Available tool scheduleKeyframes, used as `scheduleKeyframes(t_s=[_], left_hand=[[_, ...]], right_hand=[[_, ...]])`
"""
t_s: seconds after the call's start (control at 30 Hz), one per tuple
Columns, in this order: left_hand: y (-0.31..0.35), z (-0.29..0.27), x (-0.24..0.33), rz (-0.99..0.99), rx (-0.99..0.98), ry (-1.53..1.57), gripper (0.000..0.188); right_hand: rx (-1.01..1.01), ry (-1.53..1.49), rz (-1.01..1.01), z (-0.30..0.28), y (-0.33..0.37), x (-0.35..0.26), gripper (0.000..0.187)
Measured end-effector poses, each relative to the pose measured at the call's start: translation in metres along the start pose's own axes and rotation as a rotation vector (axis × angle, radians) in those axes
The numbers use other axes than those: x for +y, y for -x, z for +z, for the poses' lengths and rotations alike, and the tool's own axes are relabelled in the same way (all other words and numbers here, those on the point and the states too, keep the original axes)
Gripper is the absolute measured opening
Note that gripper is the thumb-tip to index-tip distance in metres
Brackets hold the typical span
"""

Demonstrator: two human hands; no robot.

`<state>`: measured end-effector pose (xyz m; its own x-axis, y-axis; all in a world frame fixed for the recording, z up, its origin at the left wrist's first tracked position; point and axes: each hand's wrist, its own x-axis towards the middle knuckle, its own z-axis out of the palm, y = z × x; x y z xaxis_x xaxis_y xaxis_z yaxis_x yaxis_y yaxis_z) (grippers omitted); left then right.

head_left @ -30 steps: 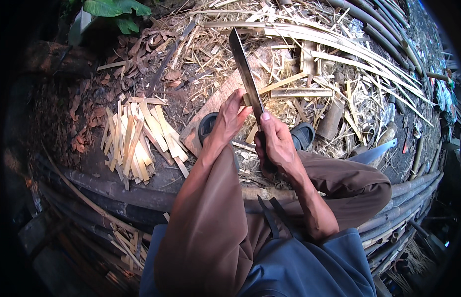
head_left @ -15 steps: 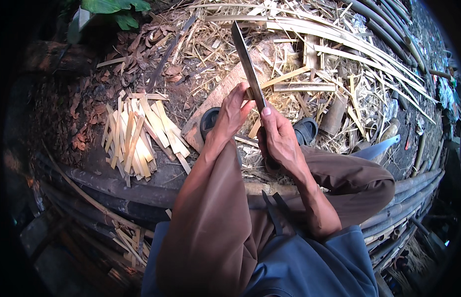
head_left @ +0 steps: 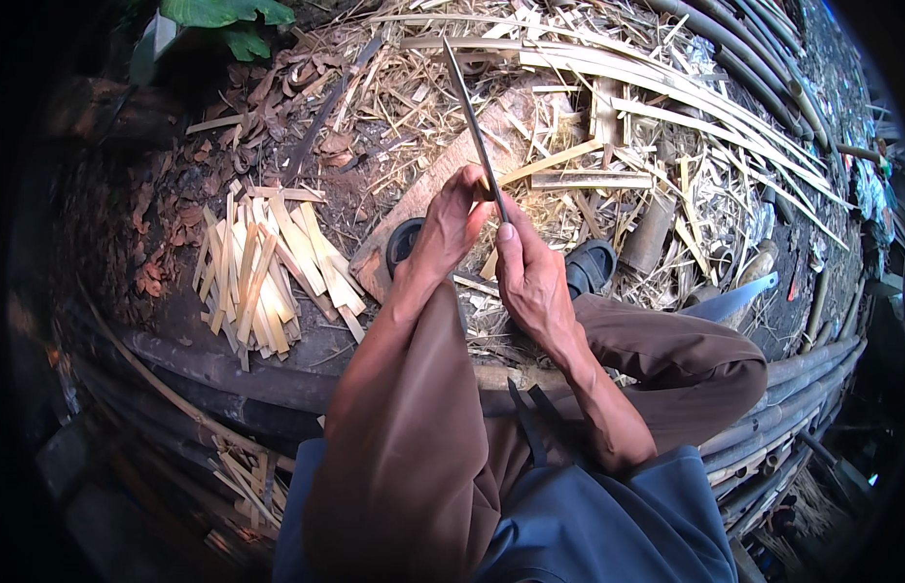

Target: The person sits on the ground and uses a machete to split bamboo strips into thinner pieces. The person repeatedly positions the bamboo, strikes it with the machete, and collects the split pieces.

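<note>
My right hand (head_left: 532, 282) is closed round the handle of a long knife (head_left: 470, 107), its thumb up by the base of the blade. The blade stands up and away from me, tip leaning a little to the left. Beside it, my left hand (head_left: 447, 225) pinches a short piece of bamboo (head_left: 486, 183) against the lower blade; most of that piece is hidden by fingers and knife. My left forearm lies along my raised knee. Left of my hands, a heap of short split bamboo strips (head_left: 263, 277) lies on the ground.
Long bamboo slats (head_left: 657, 78) stretch across the far right over shavings. A handsaw (head_left: 730, 299) lies by my right knee, near a bamboo tube section (head_left: 653, 233). A flat board (head_left: 438, 185) lies beyond my hands. Bamboo poles (head_left: 229, 374) run beneath my legs.
My right hand and the knife have shifted slightly left, and the blade has turned more edge-on. My left hand still pinches the bamboo piece; the strip heap is unchanged.
</note>
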<state>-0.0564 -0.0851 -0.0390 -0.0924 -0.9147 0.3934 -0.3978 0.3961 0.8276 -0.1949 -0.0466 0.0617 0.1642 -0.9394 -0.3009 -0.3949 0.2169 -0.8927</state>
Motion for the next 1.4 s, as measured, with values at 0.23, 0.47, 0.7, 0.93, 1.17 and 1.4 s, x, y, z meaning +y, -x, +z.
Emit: scheduleKeyframes(t_s=[0.23, 0.47, 0.7, 0.93, 1.17, 1.4], left_hand=[[0.001, -0.002, 0.003, -0.036, -0.009, 0.021, 0.023], [0.009, 0.0, -0.012, -0.028, 0.02, -0.034, 0.029], [0.022, 0.01, -0.018, -0.021, 0.018, -0.121, 0.079], [0.01, -0.03, 0.009, -0.197, -0.112, -0.112, 0.109], [0.029, -0.058, 0.012, -0.446, -0.02, -0.199, 0.062], [0.025, -0.061, 0.006, -0.485, 0.118, -0.076, 0.042]], right_hand=[[0.019, 0.057, -0.03, 0.004, -0.001, 0.005, 0.041], [0.006, 0.052, -0.012, 0.01, -0.001, 0.011, 0.042], [-0.005, 0.064, -0.03, 0.012, -0.002, 0.018, 0.045], [0.012, -0.033, -0.134, -0.006, 0.012, -0.012, 0.049], [-0.059, 0.12, -0.086, 0.01, -0.015, 0.015, 0.058], [-0.089, 0.206, -0.026, 0.004, -0.037, 0.053, 0.053]])
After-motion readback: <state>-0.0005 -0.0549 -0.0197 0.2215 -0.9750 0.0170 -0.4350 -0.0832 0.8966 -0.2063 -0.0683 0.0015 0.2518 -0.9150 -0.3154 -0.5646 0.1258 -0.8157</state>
